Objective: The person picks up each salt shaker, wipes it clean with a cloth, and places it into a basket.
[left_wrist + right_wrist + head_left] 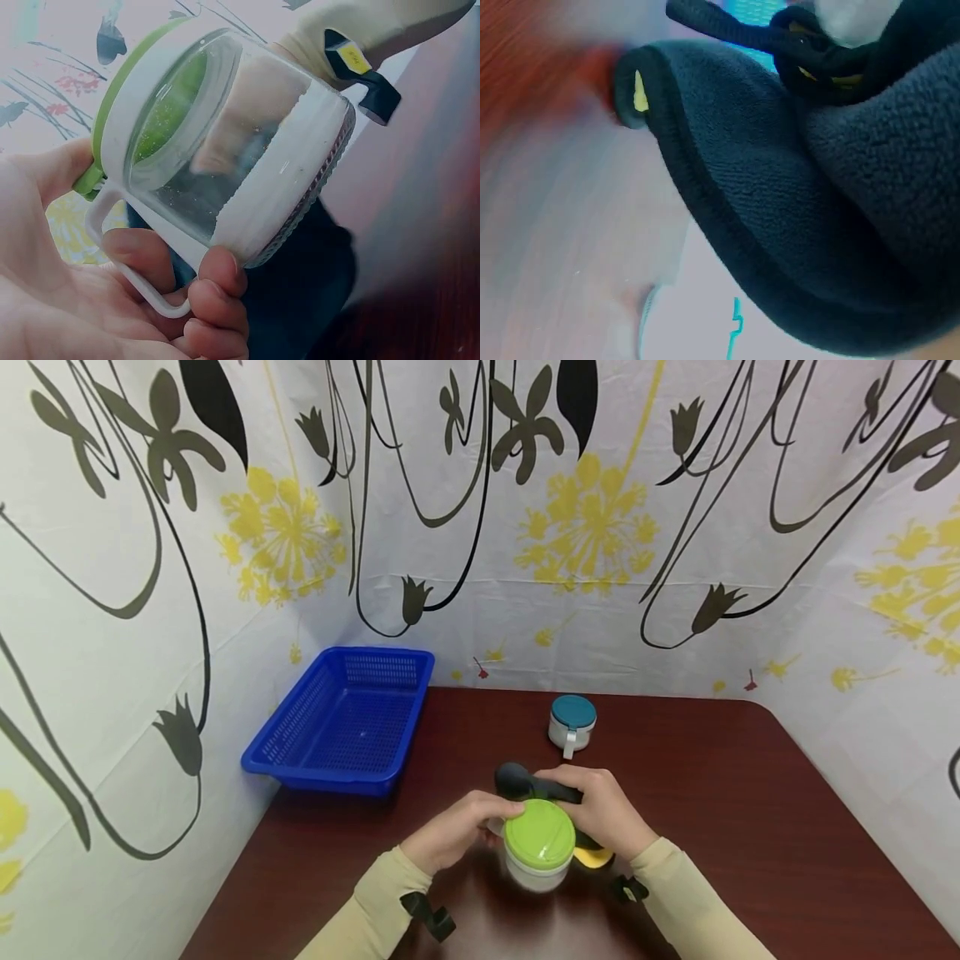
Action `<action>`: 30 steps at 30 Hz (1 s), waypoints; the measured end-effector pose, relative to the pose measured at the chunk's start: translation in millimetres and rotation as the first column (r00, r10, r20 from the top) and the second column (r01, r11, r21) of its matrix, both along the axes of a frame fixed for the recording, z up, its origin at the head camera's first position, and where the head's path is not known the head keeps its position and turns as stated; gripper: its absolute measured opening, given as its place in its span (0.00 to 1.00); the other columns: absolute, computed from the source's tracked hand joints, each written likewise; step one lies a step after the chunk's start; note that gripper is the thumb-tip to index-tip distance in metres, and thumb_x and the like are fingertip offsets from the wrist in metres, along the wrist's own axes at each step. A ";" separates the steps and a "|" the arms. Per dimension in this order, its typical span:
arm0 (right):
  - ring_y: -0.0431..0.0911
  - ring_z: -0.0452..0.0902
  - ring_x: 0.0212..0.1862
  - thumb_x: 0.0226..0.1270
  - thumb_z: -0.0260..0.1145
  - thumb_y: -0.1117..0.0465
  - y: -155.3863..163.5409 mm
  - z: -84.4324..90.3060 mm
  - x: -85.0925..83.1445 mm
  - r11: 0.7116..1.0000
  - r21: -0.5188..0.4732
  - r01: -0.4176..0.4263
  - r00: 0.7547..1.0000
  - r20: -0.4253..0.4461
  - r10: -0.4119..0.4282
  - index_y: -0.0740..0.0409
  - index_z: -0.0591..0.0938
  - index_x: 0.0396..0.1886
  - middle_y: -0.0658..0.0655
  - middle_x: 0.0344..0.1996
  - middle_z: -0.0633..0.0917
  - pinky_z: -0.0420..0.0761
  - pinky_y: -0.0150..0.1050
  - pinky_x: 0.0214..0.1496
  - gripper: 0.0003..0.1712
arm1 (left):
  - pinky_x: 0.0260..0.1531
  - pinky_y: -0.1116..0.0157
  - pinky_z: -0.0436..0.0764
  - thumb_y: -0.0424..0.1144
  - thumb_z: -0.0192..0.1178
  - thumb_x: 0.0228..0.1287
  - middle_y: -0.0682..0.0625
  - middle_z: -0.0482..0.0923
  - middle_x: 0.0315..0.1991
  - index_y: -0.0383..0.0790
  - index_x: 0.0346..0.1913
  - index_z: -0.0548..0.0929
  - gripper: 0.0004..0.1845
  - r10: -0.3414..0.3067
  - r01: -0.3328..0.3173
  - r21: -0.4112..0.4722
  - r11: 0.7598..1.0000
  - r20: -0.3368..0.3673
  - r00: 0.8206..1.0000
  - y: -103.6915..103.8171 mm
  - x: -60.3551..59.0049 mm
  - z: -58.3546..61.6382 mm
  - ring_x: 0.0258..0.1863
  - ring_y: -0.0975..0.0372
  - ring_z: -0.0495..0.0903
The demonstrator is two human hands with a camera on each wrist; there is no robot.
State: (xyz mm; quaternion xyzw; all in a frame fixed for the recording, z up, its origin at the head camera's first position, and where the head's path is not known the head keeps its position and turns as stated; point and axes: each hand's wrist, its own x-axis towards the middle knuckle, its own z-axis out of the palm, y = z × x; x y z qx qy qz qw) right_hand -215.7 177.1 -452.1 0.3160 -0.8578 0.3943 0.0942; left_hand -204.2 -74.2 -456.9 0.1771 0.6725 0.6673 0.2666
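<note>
A clear glass jar (537,860) with a green lid (539,834) and a white band is held low over the dark table, between both hands. In the left wrist view the jar (247,165) is tilted, and my left hand (180,277) curls its fingers through the jar's white handle (131,274). My left hand (461,828) is at the jar's left side and my right hand (600,810) cups its right side. Seen through the glass, the right hand (304,41) lies against the far wall. A black fleece thing (528,783) lies just behind and under the right hand.
A blue mesh basket (345,722) stands at the table's back left corner. Behind the hands is a small white jar with a teal lid (572,724). Black fleece (817,187) fills the right wrist view; a yellow part (594,858) shows beneath the right hand. Patterned curtains wall the table.
</note>
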 end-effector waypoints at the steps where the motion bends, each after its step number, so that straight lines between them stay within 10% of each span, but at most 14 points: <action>1: 0.37 0.81 0.46 0.63 0.75 0.54 0.1 3.5 0.8 1.000 -0.013 -0.001 1.000 -0.003 0.001 0.35 0.84 0.56 0.37 0.47 0.84 0.83 0.38 0.46 0.21 | 0.30 0.65 0.74 0.54 0.62 0.64 0.54 0.79 0.26 0.44 0.34 0.88 0.16 -0.005 0.005 -0.002 1.000 0.002 1.000 1.0 0.4 -0.2 0.27 0.62 0.76; 22: 0.40 0.82 0.48 0.66 0.72 0.49 4.7 3.1 1.1 0.997 -0.077 -0.017 0.986 0.162 0.029 0.35 0.83 0.58 0.40 0.49 0.85 0.84 0.39 0.46 0.20 | 0.31 0.64 0.76 0.53 0.61 0.66 0.53 0.82 0.28 0.43 0.34 0.88 0.16 -0.031 0.031 0.019 0.999 -0.012 0.999 7.5 2.4 3.2 0.28 0.62 0.77; 30: 0.41 0.83 0.47 0.67 0.72 0.58 11.5 2.8 2.6 0.990 -0.111 0.093 0.986 0.149 -0.076 0.35 0.81 0.60 0.44 0.53 0.84 0.84 0.39 0.45 0.23 | 0.30 0.63 0.73 0.52 0.63 0.64 0.53 0.81 0.29 0.46 0.33 0.88 0.14 0.109 -0.111 0.071 0.991 0.026 0.994 -3.8 -5.2 2.6 0.29 0.61 0.75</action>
